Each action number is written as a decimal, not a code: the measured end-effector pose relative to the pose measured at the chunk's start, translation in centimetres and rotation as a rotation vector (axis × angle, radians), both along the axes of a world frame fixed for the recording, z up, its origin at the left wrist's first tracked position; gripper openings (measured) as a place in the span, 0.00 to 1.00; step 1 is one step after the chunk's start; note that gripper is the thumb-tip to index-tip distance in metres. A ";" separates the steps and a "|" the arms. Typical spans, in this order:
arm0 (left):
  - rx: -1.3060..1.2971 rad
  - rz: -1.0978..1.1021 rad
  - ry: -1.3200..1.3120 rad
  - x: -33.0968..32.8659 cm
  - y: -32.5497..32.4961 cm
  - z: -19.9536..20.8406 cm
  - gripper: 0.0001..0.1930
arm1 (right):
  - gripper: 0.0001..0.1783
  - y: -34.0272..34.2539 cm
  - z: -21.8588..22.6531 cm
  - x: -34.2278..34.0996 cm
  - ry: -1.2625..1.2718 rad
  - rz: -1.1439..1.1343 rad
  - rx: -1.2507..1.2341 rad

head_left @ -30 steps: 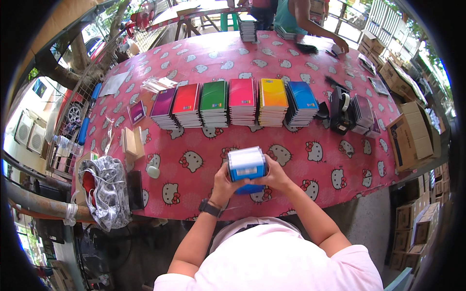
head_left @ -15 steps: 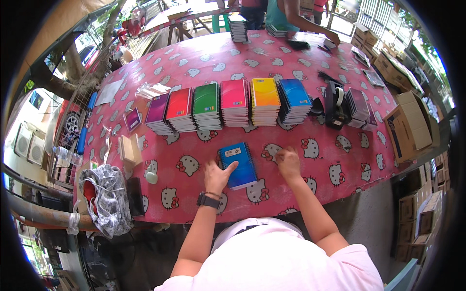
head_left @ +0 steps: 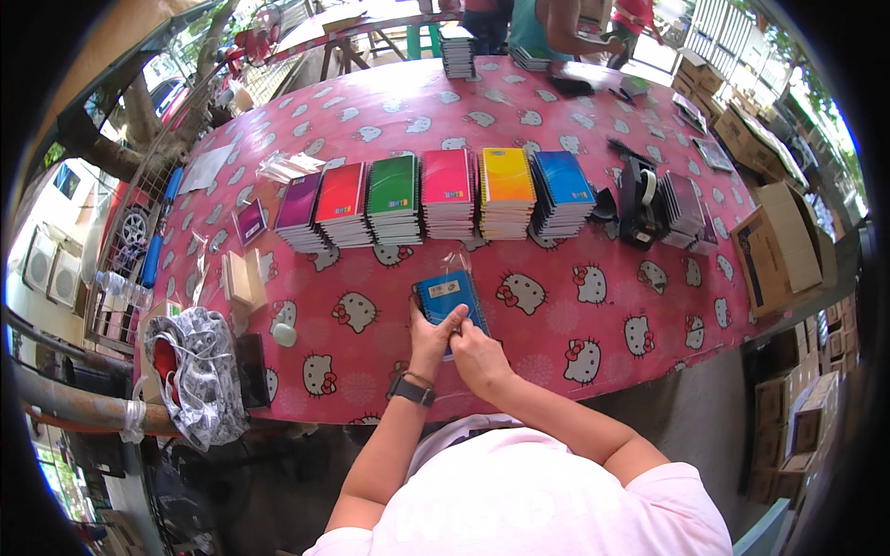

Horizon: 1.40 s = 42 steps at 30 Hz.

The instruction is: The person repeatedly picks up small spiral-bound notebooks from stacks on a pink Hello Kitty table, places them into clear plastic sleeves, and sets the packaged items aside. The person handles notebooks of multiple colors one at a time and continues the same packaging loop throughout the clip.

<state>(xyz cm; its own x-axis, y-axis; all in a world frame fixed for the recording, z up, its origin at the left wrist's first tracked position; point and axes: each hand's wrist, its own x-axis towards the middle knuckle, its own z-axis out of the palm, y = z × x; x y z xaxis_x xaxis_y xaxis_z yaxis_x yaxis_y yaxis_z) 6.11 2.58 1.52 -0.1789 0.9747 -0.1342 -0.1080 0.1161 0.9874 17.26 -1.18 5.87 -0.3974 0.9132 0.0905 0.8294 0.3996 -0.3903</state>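
Note:
A blue spiral notebook [head_left: 449, 289] with a small white label lies in front of me, its coil along the right side. Clear plastic film [head_left: 454, 261] sticks out past its far edge. My left hand [head_left: 432, 335] grips the notebook's left side, thumb on the cover. Against that thumb, over the lower part of the cover, my right hand [head_left: 478, 357] is closed in a pinch; what is between its fingers is hidden. Beyond stand notebook stacks in a row: purple [head_left: 298, 204], red [head_left: 341, 193], green [head_left: 393, 189], pink [head_left: 448, 178], yellow [head_left: 507, 176] and blue [head_left: 562, 176].
A black tape dispenser [head_left: 640, 208] and dark notebooks [head_left: 682, 206] stand right of the row. To the left are a patterned cloth bag [head_left: 201, 371], a wooden holder [head_left: 243, 281] and plastic sleeves [head_left: 289, 167]. An open carton [head_left: 779, 250] sits at the right edge. People stand at the far side.
My right hand has moved left from the bare tabletop onto the notebook, meeting my left thumb. Clear film now shows past the notebook's far edge. A far person's arm has drawn back.

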 end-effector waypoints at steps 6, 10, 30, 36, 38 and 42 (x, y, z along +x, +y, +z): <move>0.047 0.014 0.098 -0.6 0.2 -3.9 0.33 | 0.11 -0.4 1.4 3.8 0.273 0.414 -0.357; 0.090 -0.013 0.017 -0.4 0.2 -3.0 0.34 | 0.16 6.0 1.1 4.2 0.321 0.162 0.208; -0.001 0.083 0.237 -0.4 0.0 -3.8 0.33 | 0.31 5.3 -3.6 2.3 0.497 -0.226 -0.295; 0.051 0.122 0.309 -0.7 0.2 -5.8 0.28 | 0.36 3.9 -3.7 0.1 -0.090 -0.119 0.069; 0.038 0.109 0.228 -0.9 0.1 -6.1 0.27 | 0.35 4.3 -4.2 0.0 -0.127 -0.024 0.056; -0.127 -0.023 0.184 -4.5 -0.1 -4.3 0.25 | 0.35 4.3 -3.6 0.2 -0.180 -0.010 0.041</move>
